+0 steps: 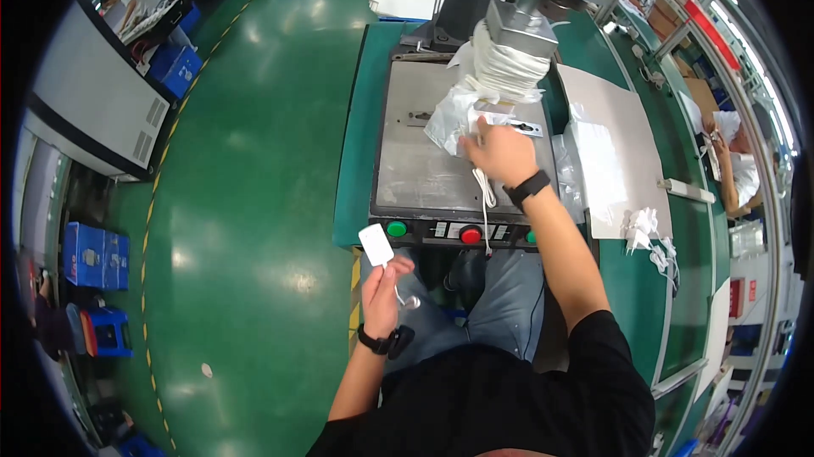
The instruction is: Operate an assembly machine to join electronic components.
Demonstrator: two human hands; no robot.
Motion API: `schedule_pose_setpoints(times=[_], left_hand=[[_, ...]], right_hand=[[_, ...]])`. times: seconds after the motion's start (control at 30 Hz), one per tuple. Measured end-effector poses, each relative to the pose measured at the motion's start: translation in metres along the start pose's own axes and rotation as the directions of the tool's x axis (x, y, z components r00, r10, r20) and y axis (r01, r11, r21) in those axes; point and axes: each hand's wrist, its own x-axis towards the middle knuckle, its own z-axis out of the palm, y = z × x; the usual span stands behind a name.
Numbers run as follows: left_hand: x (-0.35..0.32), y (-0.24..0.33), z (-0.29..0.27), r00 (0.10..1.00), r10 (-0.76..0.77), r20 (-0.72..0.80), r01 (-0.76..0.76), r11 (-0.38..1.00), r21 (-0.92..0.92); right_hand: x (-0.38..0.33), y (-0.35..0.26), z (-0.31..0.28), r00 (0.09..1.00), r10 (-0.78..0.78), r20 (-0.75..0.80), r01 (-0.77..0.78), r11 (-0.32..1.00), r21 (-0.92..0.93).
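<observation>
My left hand [383,294] is raised in front of the machine's front edge. Its fingers pinch a flat white rectangular block with a thin cord [376,244], and a small shiny round end hangs below the fingers. My right hand [502,156] reaches under the press head [520,31], its fingers bent by a metal fixture plate [527,129]. What those fingers grip is hidden. From beneath that hand a bundled white cable [485,188] runs down over the metal bed [424,177] and past the front edge. White cloth and plastic wrapping [454,118] hang around the press head.
A green button [396,229] and a red button [470,235] sit on the machine's front panel. To the right lie a cardboard sheet [649,169], plastic bags [570,169] and white corded plugs [644,226]. Other people work at far benches; blue crates [96,255] stand left.
</observation>
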Motion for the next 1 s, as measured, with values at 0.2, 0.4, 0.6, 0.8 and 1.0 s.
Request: schedule_pose_setpoints(times=[0.2,0.4,0.6,0.8,1.0], left_hand=[[0.053,-0.012,0.002,0.996,0.065,0.067,-0.069,0.996,0.056],[0.062,-0.016,0.006,0.997,0.039,0.07,-0.045,0.996,0.076],[0.052,0.018,0.028,0.983,0.013,0.185,-0.05,0.979,0.195],[-0.007,0.043,0.168,0.593,-0.143,0.793,-0.362,0.832,0.421],[-0.022,0.034,0.223,0.398,0.228,0.889,-0.364,0.928,-0.075]], right_hand=[[-0.072,0.057,-0.048,0.99,0.143,-0.017,-0.106,0.802,0.588],[-0.202,0.036,0.017,0.659,0.66,0.361,-0.338,-0.169,0.926],[-0.193,0.049,-0.02,0.935,0.156,0.319,-0.347,0.587,0.731],[-0.206,0.017,-0.173,0.962,-0.044,0.268,-0.242,0.312,0.919],[-0.48,0.131,-0.357,0.547,0.794,-0.263,-0.519,0.569,0.638]])
